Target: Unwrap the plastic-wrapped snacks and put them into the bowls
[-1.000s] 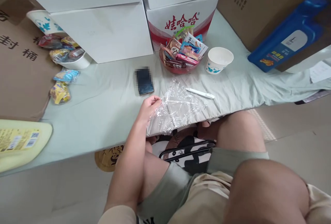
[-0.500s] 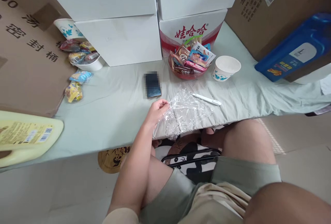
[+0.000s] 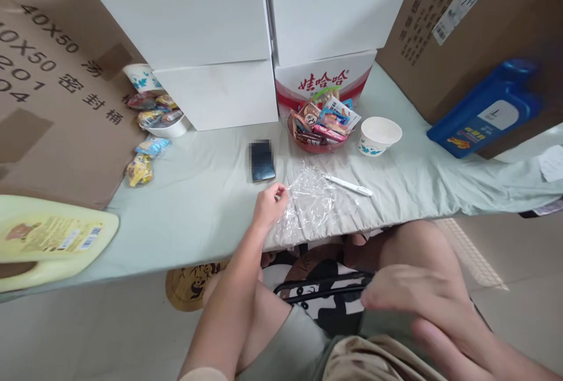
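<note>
Between the thumb and fingertips of my left hand [image 3: 269, 204] is the edge of a crumpled clear plastic wrapper [image 3: 310, 202]. The wrapper lies spread over the front edge of the cloth-covered table. A slim white pen-like tool [image 3: 348, 184] lies against the wrapper's right side. Just beyond my left hand is a dark phone [image 3: 262, 161], its screen blurred out. My right hand [image 3: 409, 293] hovers over my right thigh, smeared by motion, so its fingers cannot be made out clearly.
A red bowl of packaged snacks [image 3: 317, 144] and a paper cup [image 3: 379, 136] stand behind the wrapper. Blue [image 3: 484, 111] and yellow [image 3: 57, 240] bottles flank the table. White boxes [image 3: 220, 97] line the back. Wrapped snacks [image 3: 139, 171] lie left, by a brown carton [image 3: 65, 135].
My right hand has come into view from the lower right, over my thigh. My left hand keeps its pinch on the wrapper. The whole view has shifted, with the table slightly lower.
</note>
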Motion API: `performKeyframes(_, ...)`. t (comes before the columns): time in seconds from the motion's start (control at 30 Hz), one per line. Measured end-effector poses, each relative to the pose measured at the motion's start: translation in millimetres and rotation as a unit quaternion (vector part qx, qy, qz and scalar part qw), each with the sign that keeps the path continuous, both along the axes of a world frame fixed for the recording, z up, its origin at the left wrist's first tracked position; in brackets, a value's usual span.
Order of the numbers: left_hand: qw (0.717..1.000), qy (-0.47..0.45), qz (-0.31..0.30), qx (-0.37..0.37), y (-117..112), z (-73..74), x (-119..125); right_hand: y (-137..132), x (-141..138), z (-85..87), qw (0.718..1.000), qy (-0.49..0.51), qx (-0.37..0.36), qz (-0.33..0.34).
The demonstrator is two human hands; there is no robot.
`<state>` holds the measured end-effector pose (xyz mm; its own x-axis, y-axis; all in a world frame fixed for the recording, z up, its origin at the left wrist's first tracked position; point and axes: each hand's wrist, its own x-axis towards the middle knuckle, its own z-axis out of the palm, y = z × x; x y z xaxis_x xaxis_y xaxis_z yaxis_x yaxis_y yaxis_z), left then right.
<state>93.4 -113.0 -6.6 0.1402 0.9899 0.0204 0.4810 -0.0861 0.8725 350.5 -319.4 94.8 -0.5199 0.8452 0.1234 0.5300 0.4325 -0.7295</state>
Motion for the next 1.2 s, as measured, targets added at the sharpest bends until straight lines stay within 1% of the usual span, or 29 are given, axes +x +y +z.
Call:
performKeyframes(0.07, 1.0, 0.025, -0.005, 0.015, 0, -1.9, 6, 5, 6, -16.9, 0.998, -0.056, -0.029, 0.014)
performKeyframes(0.17, 0.998, 0.054, 0.0, 0.04, 0, -7.1, 14, 2, 16, -44.1, 0.974, -0.185, -0.109, 0.075)
performKeyframes(0.2, 0.996, 0.068, 0.003, 0.05, -1, -9.2, 17, 1, 19, -51.8, 0.968, -0.197, -0.128, 0.089)
performKeyframes(0.27, 0.993, 0.097, 0.008, 0.071, -1, -12.6, 20, 5, 25, -63.2, 0.971, -0.166, -0.139, 0.097)
performKeyframes(0.33, 0.99, 0.117, 0.01, 0.082, -2, -14.3, 22, 21, 31, -69.0, 0.986, -0.094, -0.109, 0.084)
performKeyframes(0.4, 0.989, 0.123, 0.019, 0.082, -2, -14.0, 24, 50, 34, -71.4, 0.997, -0.023, -0.052, 0.056)
performKeyframes(0.47, 0.989, 0.119, 0.036, 0.076, -2, -12.3, 25, 86, 32, -72.6, 1.0, 0.016, -0.008, -0.012)
performKeyframes(0.53, 0.991, 0.106, 0.05, 0.063, -2, -10.1, 26, 122, 24, -74.6, 0.997, 0.019, 0.032, -0.073)
performKeyframes(0.57, 0.993, 0.093, 0.056, 0.053, -2, -9.1, 26, 138, 18, -76.3, 0.995, 0.009, 0.048, -0.091)
performKeyframes(0.63, 0.995, 0.064, 0.07, 0.03, -2, -7.4, 26, 161, 7, -81.7, 0.995, -0.023, 0.063, -0.07)
performKeyframes(0.67, 0.995, 0.052, 0.079, 0.019, -2, -6.9, 26, 168, 2, -85.5, 0.996, -0.04, 0.064, -0.056)
performKeyframes(0.73, 0.994, 0.039, 0.099, 0.003, 0, -6.6, 26, 173, -4, -94.6, 0.995, -0.072, 0.057, -0.029)
performKeyframes(0.83, 0.992, 0.03, 0.12, -0.022, 4, -7.0, 27, 168, -2, -107.3, 0.993, -0.098, 0.059, 0.005)
performKeyframes(0.9, 0.99, 0.021, 0.129, -0.046, 9, -5.5, 28, 164, 1, -111.3, 0.993, -0.101, 0.066, 0.017)
performKeyframes(0.97, 0.989, 0.016, 0.126, -0.076, 18, 0.1, 26, 163, 5, -111.3, 0.992, -0.105, 0.061, 0.021)
performKeyframes(1.07, 0.986, 0.019, 0.131, -0.106, 37, 19.0, 16, 163, 7, -108.4, 0.992, -0.116, 0.046, 0.032)
performKeyframes(1.13, 0.982, 0.025, 0.169, -0.081, 48, 36.3, 5, 164, 8, -107.1, 0.992, -0.118, 0.04, 0.032)
performKeyframes(1.2, 0.98, 0.021, 0.196, -0.037, 54, 52.1, -6, 163, 8, -106.8, 0.992, -0.114, 0.035, 0.029)
